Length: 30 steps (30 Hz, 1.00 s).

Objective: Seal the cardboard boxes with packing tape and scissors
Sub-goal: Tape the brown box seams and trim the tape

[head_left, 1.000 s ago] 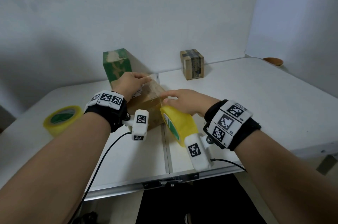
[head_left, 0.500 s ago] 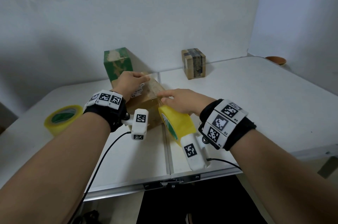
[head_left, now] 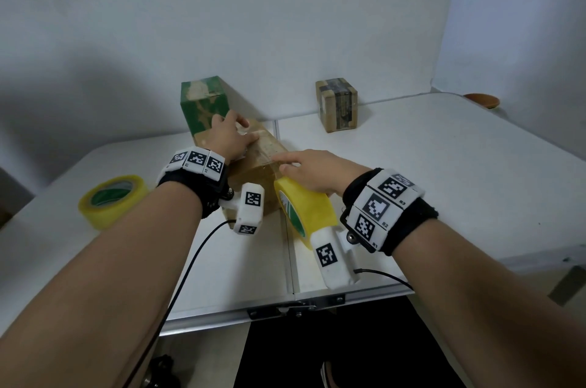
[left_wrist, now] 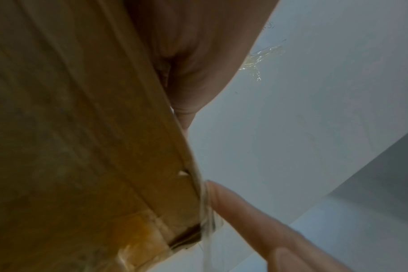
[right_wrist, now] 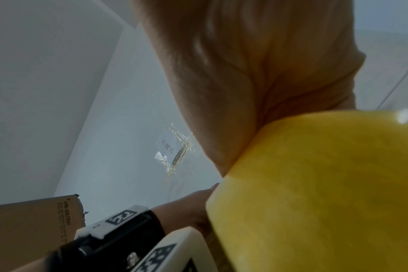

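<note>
**Laying tape along the box top**

Pressing down on brown cardboard box (head_left: pixel 253 162), mid-table, with left hand (head_left: pixel 226 137), fingers flat on the far end of the clear strip. Gripping yellow tape roll (head_left: pixel 304 210) with right hand (head_left: pixel 312 170), forefinger extended onto the strip. Best keeping the strip taut and centred over the seam, smoothing toward the near edge. Not seeing scissors anywhere; seam hidden under hands; spare roll (head_left: pixel 112 200) lying well apart, left.

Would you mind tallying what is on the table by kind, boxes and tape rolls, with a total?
Boxes: 3 (brown cardboard box under both hands, green box, small taped box)
Tape rolls: 2 (yellow roll under the right hand, second roll lying at left)
Total: 5
</note>
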Each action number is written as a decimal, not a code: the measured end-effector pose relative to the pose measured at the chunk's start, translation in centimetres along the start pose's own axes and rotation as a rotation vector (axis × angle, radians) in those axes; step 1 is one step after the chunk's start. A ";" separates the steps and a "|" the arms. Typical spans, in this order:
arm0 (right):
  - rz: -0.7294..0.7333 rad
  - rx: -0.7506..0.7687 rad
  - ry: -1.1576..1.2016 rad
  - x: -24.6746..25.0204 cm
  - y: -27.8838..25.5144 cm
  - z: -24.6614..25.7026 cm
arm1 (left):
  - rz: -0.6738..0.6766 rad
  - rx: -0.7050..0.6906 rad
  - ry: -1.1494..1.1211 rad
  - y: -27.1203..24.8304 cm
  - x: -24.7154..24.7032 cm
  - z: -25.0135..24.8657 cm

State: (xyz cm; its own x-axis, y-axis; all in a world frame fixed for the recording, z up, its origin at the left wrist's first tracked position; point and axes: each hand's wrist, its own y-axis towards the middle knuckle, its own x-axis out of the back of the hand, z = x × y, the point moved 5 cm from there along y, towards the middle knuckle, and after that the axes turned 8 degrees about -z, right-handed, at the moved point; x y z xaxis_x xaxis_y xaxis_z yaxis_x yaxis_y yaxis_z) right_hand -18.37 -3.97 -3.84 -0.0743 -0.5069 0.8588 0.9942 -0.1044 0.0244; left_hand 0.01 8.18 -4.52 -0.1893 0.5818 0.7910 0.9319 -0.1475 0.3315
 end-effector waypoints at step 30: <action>0.029 -0.005 -0.049 0.4 0.0 0.2 | 0.337 0.048 0.375 2.3 0.2 -1.4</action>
State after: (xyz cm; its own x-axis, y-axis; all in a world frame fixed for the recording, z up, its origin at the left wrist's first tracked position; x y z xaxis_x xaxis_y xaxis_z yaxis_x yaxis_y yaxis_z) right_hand -18.36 -4.01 -3.38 -0.0415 -0.4671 0.8832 0.9955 -0.0948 -0.0034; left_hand 1.69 6.87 -2.91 0.0343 0.1796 0.9831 0.9719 -0.2350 0.0090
